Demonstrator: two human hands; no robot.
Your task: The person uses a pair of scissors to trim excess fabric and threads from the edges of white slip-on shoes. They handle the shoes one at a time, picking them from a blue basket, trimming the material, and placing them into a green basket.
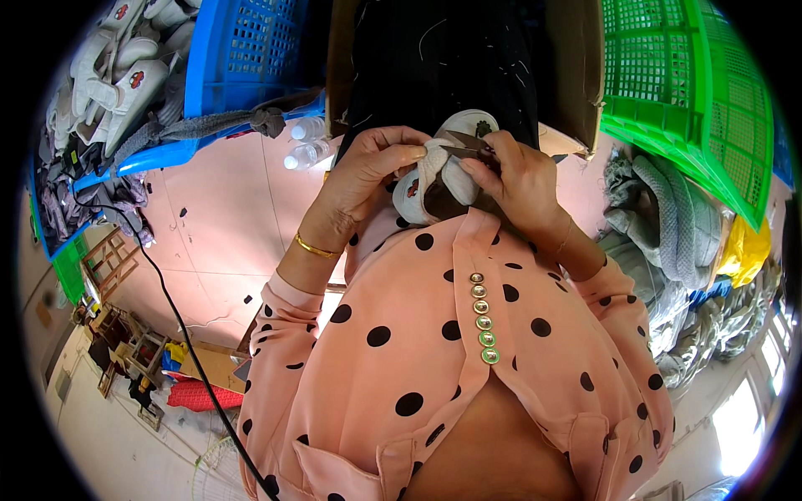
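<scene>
My left hand [368, 171] pinches the upper edge of a small white shoe [409, 199] above my lap. A small coloured emblem shows on this shoe. In my right hand [528, 182] is a pair of small dark metal scissors [464, 141]. Their blades point left, at the shoe's edge close to my left fingertips. Just beyond lies another white shoe part [469, 122] with a dark round emblem, partly hidden by the scissors and fingers. Whether the two pieces are joined, I cannot tell.
Left, a blue crate [224, 98] stands beside a heap of white shoes [125, 92]. Green crates [660, 108] stand at right, above bundled grey material [668, 217]. An open cardboard box [591, 79] surrounds my legs. Two clear bottles [307, 154] lie near my left hand. A black cable [171, 305] hangs at left.
</scene>
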